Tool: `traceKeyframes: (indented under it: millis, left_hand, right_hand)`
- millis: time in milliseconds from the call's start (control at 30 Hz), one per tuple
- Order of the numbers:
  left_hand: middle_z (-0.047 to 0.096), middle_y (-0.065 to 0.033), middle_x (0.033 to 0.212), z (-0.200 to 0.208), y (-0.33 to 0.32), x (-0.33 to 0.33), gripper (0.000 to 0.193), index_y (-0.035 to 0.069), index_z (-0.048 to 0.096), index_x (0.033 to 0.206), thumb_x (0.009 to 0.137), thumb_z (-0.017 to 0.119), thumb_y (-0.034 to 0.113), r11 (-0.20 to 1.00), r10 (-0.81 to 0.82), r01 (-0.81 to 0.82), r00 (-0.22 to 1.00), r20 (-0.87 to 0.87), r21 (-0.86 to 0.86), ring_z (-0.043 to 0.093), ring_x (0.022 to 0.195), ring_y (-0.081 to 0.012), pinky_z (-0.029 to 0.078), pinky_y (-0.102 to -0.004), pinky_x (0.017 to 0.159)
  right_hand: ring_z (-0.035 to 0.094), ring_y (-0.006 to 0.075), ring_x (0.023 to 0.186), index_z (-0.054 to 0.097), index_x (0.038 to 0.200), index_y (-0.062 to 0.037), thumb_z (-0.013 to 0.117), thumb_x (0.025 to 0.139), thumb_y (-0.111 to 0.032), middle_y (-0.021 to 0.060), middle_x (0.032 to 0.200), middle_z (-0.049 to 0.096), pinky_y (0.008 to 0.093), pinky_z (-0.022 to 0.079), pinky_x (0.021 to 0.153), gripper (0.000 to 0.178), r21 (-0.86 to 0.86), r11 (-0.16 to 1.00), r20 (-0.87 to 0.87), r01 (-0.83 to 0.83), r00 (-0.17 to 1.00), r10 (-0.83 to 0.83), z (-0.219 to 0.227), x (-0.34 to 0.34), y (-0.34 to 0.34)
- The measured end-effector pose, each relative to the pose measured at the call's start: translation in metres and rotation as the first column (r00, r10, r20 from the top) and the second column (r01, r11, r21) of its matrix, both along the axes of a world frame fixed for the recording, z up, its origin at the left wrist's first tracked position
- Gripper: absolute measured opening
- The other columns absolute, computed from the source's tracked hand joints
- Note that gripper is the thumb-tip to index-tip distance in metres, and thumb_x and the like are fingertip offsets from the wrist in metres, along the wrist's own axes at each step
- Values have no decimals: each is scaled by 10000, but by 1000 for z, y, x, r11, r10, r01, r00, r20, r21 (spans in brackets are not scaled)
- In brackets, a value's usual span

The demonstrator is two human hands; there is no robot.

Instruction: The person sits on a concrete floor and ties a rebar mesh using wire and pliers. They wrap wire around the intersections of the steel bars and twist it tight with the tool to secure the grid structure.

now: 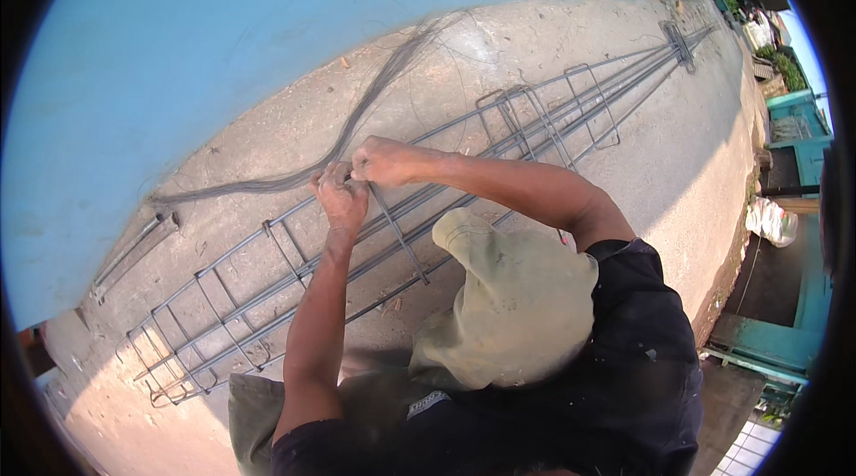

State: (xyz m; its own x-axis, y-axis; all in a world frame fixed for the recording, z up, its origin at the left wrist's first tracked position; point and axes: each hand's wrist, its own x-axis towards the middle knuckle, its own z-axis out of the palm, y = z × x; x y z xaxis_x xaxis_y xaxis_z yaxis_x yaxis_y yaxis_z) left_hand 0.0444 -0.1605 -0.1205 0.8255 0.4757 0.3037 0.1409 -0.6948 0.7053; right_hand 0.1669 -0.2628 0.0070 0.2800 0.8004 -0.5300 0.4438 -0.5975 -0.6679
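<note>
A long steel rebar cage (239,319) lies slantwise on the ground, its bars joined by square stirrups (403,240). My two hands meet at its far-side long bar, where the top of one stirrup reaches that bar. My left hand (341,195) is closed there with its fingers curled. Close beside it, my right hand (390,161) is closed too, thumb and fingers pressed together. Whatever thin piece they pinch is hidden by the fingers. A bundle of thin dark wire (366,110) lies just beyond my hands, bending away along the ground.
A blue surface (205,57) borders the far side. Short metal pipes (134,249) lie at the left. The cage's long bars run to a cluster of stirrups (678,46) at the far right. A white sack (772,221) and green structures stand along the right edge.
</note>
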Motion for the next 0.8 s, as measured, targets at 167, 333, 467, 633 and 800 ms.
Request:
traceKeyframes:
  millis: [167, 333, 467, 633, 800]
  left_hand:
    - [641, -101, 733, 6, -9, 8, 258, 34, 652, 712, 826, 727, 253, 973, 59, -46, 997, 49, -224, 617, 754, -290, 389, -391, 833]
    - [523, -79, 575, 18, 7, 13, 411, -10, 633, 681, 886, 718, 336, 947, 54, -111, 980, -192, -300, 456, 556, -163, 378, -348, 574]
    - [496, -9, 578, 44, 28, 26, 387, 12, 673, 690, 878, 725, 346, 829, -184, -112, 872, -454, -549, 429, 568, -126, 353, -329, 548]
    - [690, -42, 739, 41, 50, 27, 294, 44, 757, 858, 785, 803, 325, 812, -293, -47, 829, -476, -582, 590, 703, -149, 462, -332, 663]
    - [727, -109, 859, 48, 46, 26, 334, -2, 728, 963, 732, 839, 212, 805, -354, 10, 811, -467, -593, 679, 804, -192, 511, -331, 744]
  right_hand:
    - [579, 356, 1007, 611, 1183, -13, 675, 881, -263, 157, 1107, 619, 443, 464, 921, 397, 636, 742, 616, -213, 719, -322, 28, -33, -70]
    - [540, 370, 1093, 540, 1273, 20, 667, 913, -201, 215, 1189, 559, 450, 454, 931, 441, 793, 550, 485, 260, 277, -830, 50, -11, -255]
    - [497, 402, 1186, 506, 1327, 19, 606, 953, -357, 238, 1271, 539, 471, 401, 994, 540, 55, 638, 816, 768, 334, -471, -76, -67, -388]
    - [508, 361, 1201, 527, 1309, 19, 610, 930, -374, 195, 1293, 549, 490, 393, 998, 552, -54, 776, 853, 628, 433, -292, -159, -157, -419]
    - [514, 346, 1198, 541, 1306, -8, 609, 918, -326, 179, 1295, 554, 486, 396, 999, 506, -123, 783, 750, 609, 574, -329, -139, -138, -415]
